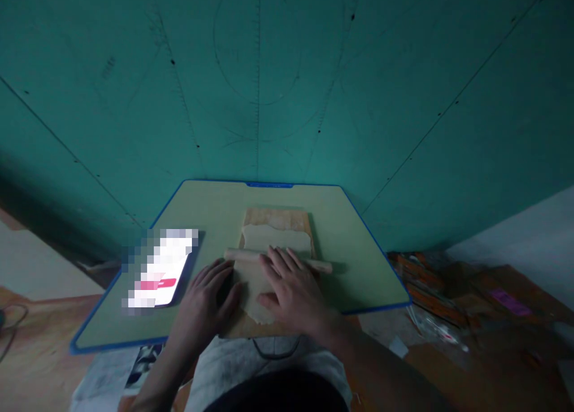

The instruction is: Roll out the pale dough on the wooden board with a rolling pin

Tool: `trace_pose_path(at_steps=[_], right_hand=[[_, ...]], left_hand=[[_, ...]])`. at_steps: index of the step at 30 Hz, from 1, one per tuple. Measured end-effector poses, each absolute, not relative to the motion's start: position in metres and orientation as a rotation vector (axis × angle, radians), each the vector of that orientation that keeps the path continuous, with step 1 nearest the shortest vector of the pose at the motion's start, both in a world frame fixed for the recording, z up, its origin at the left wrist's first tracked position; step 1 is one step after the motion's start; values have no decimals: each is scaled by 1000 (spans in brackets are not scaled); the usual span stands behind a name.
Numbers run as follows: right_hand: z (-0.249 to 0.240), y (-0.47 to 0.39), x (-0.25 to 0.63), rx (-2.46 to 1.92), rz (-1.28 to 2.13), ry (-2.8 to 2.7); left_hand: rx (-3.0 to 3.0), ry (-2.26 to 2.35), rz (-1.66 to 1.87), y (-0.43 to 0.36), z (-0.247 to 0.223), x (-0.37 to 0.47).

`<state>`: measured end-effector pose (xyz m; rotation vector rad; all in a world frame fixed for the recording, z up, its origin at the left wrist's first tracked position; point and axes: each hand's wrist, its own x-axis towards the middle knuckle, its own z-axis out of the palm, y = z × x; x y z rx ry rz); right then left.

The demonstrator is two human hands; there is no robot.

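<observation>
A sheet of dough [251, 280], thin and pale with a wavy edge, lies on a wooden board [278, 216]. Across it rests a slim wooden rolling pin [244, 255], tilted slightly down to the right. My right hand [291, 286] lies palm down over the pin's middle and the dough, its fingers stretched forward and slightly spread. At the board's left edge, my left hand [210, 295] is bent with thumb and fingers apart; its fingertips are close to the pin's left end, and I cannot tell whether they touch it.
The board is on a pale blue-edged folding table [359, 250] against a green wall [287, 83]. A lit phone [168, 268], partly pixelated, lies to the left. Cardboard and clutter [484, 298] cover the floor at right. My lap is below the table's near edge.
</observation>
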<state>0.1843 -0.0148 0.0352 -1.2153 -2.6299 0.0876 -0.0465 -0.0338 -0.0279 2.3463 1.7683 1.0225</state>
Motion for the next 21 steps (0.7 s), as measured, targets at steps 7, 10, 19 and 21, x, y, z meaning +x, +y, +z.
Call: trace_pose_path(at_steps=[7, 10, 19, 21], right_hand=[[47, 62, 168, -1543, 40, -2556], [54, 87, 159, -1623, 55, -2523], [28, 19, 176, -1286, -121, -2563], [21, 4, 185, -1287, -160, -2535]], left_hand=[[2392, 1762, 1047, -31, -30, -49], [2412, 1754, 1052, -30, -31, -50], [2403, 1759, 1047, -33, -24, -45], [2404, 1749, 1024, -35, -20, -43]])
